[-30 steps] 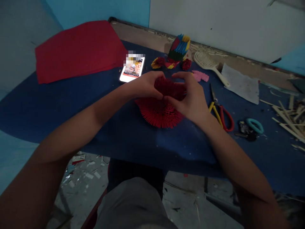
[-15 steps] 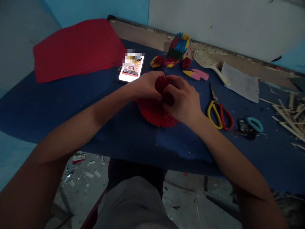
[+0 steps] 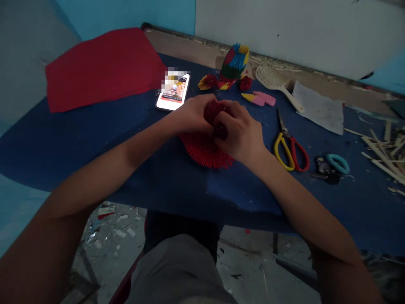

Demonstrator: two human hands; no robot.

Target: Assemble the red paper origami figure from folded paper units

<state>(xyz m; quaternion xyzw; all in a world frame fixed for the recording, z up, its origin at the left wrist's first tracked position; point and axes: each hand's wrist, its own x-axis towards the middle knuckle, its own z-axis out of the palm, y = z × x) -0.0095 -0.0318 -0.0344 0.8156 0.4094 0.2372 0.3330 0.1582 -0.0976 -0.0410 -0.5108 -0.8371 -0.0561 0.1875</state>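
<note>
A red folded-paper model point(image 3: 205, 153) rests on the blue table point(image 3: 152, 169), its lower part fanned out in a ring of pointed paper pieces. My left hand point(image 3: 196, 113) curls round the left side of its raised upper part. From the right, my right hand point(image 3: 243, 130) grips the same upper part with bent fingers. Both hands hide much of the model's top, and the fingertips are partly out of sight. Just beyond my left hand lies a phone point(image 3: 172, 93) with its screen lit.
Red sheets point(image 3: 101, 69) lie at the back left. Behind the hands stand a multicoloured folded-paper piece point(image 3: 234, 63) and pink-yellow paper pieces point(image 3: 259, 99). To the right are scissors point(image 3: 287, 143), a hairbrush point(image 3: 274, 78), a white sheet point(image 3: 318, 107), keys point(image 3: 327, 171) and thin sticks point(image 3: 387, 152).
The view has shifted very slightly. Both hands keep their hold on the red paper model, with hardly any visible movement.
</note>
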